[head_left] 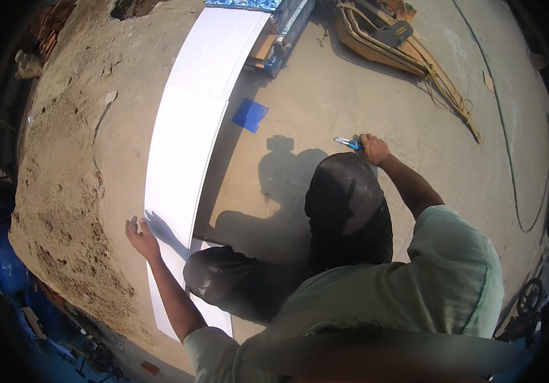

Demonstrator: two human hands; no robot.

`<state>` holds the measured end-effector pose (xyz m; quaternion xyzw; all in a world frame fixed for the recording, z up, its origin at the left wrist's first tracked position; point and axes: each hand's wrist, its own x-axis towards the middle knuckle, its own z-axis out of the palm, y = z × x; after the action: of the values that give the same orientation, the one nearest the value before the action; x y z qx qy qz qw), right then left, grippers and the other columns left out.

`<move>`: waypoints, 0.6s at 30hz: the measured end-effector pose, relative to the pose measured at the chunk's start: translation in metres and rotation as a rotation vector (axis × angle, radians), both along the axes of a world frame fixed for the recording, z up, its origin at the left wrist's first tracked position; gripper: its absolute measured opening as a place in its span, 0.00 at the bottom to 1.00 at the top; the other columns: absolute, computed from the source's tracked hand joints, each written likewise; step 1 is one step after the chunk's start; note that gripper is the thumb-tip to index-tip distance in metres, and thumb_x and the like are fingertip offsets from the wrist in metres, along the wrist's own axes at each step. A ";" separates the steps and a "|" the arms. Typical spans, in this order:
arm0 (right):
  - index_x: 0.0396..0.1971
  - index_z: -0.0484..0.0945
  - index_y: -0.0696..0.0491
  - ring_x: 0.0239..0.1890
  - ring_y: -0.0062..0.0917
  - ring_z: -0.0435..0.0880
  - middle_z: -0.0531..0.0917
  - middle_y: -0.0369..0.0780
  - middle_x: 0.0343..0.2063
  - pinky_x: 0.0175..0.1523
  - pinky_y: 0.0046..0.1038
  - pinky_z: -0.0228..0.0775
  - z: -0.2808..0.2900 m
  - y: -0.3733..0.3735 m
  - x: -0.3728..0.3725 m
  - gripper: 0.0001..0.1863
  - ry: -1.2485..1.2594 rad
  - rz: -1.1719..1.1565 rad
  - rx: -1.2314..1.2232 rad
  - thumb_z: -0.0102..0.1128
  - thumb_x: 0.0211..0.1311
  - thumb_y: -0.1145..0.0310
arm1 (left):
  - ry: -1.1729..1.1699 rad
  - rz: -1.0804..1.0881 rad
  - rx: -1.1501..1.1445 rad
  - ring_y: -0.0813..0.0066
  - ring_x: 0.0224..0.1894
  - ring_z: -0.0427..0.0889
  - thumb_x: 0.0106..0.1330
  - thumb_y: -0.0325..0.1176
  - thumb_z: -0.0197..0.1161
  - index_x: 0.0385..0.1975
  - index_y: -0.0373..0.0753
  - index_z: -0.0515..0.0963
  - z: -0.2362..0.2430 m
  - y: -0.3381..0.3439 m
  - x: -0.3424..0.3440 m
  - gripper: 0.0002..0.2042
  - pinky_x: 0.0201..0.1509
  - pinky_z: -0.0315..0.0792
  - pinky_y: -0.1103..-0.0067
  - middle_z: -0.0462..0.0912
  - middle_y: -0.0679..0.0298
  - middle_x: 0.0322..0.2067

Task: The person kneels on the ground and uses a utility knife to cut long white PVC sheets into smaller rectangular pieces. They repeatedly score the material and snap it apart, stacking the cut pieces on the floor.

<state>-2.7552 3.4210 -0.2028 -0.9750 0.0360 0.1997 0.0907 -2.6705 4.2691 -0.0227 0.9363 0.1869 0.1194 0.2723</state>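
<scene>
A long white panel (185, 140) lies lengthwise on my left, with a second white piece (214, 314) partly under its near end. My left hand (140, 237) is beside the panel's left edge, fingers apart and holding nothing, and its shadow falls on the white surface. Out to the right, beyond my raised knee, my right hand (374, 149) is closed around a blue utility knife (349, 143). The knife's blade end points left, away from the panel's surface.
A flat blue piece (249, 115) lies on the ground right of the panel. Farther off stand a blue-edged frame (281, 48) under the panel's far end and a brown wooden frame with ropes (376, 54). A dark cable (501, 121) runs along the right; rough earth (64, 191) borders the left.
</scene>
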 end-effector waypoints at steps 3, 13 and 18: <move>0.70 0.69 0.55 0.54 0.59 0.91 0.90 0.56 0.48 0.60 0.57 0.82 0.054 -0.004 0.036 0.26 0.002 -0.091 0.272 0.61 0.83 0.57 | -0.007 -0.167 0.119 0.42 0.74 0.82 0.85 0.39 0.68 0.66 0.30 0.85 0.020 -0.071 0.074 0.21 0.77 0.77 0.57 0.81 0.41 0.72; 0.61 0.77 0.54 0.22 0.21 0.86 0.91 0.42 0.31 0.29 0.31 0.78 0.271 0.035 0.201 0.16 -0.439 -0.284 0.857 0.64 0.87 0.59 | 0.007 -0.106 0.338 0.39 0.81 0.73 0.80 0.56 0.69 0.77 0.36 0.77 0.038 -0.299 0.215 0.35 0.84 0.68 0.48 0.73 0.37 0.79; 0.55 0.79 0.54 0.24 0.17 0.82 0.82 0.33 0.29 0.29 0.25 0.76 0.291 0.128 0.209 0.13 -0.039 -0.380 1.217 0.64 0.89 0.59 | 0.132 -0.064 0.288 0.40 0.72 0.83 0.86 0.61 0.58 0.71 0.37 0.81 0.038 -0.309 0.269 0.32 0.74 0.77 0.49 0.84 0.41 0.69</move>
<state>-2.5461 3.5493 0.0878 -0.7289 0.0869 0.1471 0.6629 -2.4011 3.9602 0.0155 0.9770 0.1553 0.0742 0.1260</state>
